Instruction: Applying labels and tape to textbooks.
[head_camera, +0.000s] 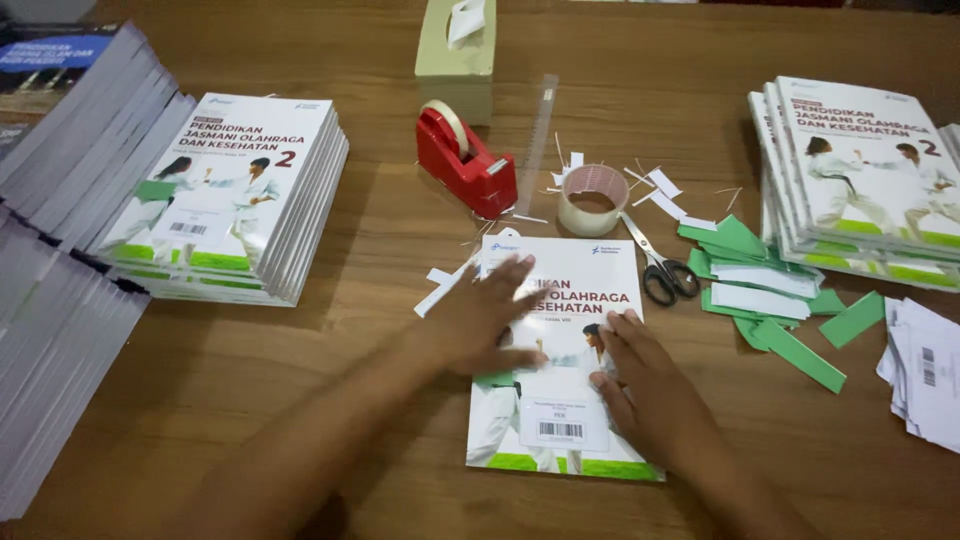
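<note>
Book (565, 300) flat on the wooden table (300, 400), dead centre. My left hand (485, 320) presses its cover, palm spread, to stop sliding; right hand (645, 385) flattens the barcode label (562, 425), fingers open. Scissors (665, 270) and tape roll (592, 200) at 1 o'clock, red tape dispenser (465, 160) at 12, book stacks (235, 190) at 10; nothing blocks.

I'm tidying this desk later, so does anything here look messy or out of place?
Yes: green and white paper strips lie scattered beside the scissors, and thin white slivers litter the table around the tape roll.
</note>
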